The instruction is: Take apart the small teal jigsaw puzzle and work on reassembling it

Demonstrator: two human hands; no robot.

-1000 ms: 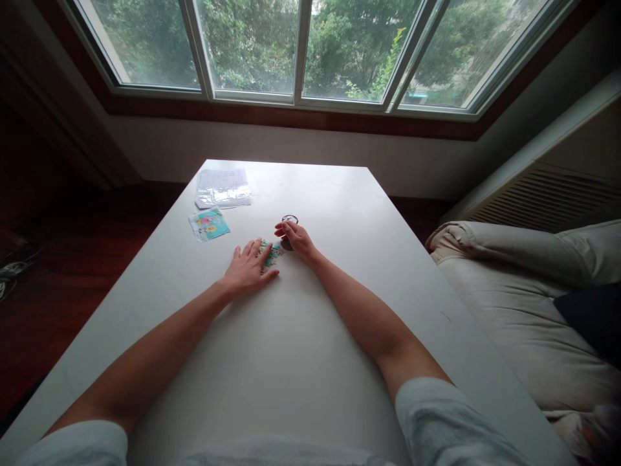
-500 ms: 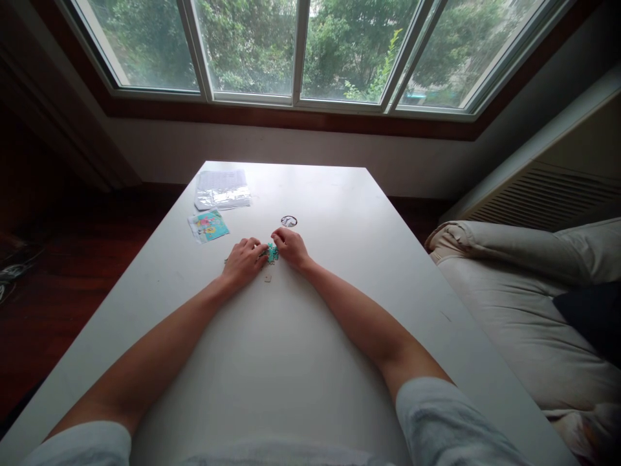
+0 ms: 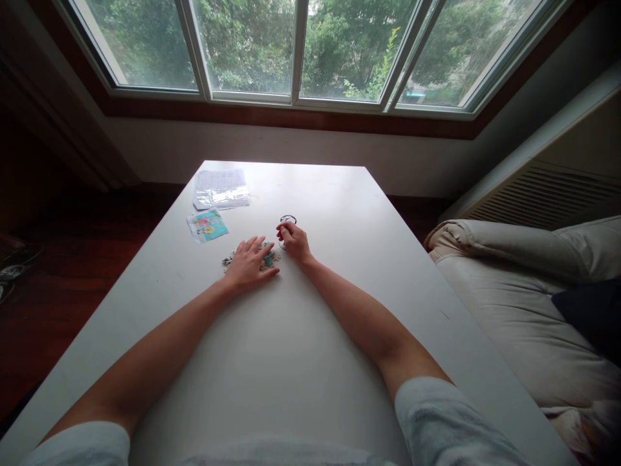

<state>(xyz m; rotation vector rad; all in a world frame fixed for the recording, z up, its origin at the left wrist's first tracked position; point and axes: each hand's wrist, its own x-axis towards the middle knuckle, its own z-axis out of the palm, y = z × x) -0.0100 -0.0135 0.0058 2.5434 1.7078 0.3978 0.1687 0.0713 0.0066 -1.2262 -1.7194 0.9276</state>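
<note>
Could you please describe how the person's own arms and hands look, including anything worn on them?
Both arms are bare from above the elbow down. The left sleeve and right sleeve are short, loose and pale grey-white. The left hand and right hand wear no gloves; no watch, bracelet or ring shows.
</note>
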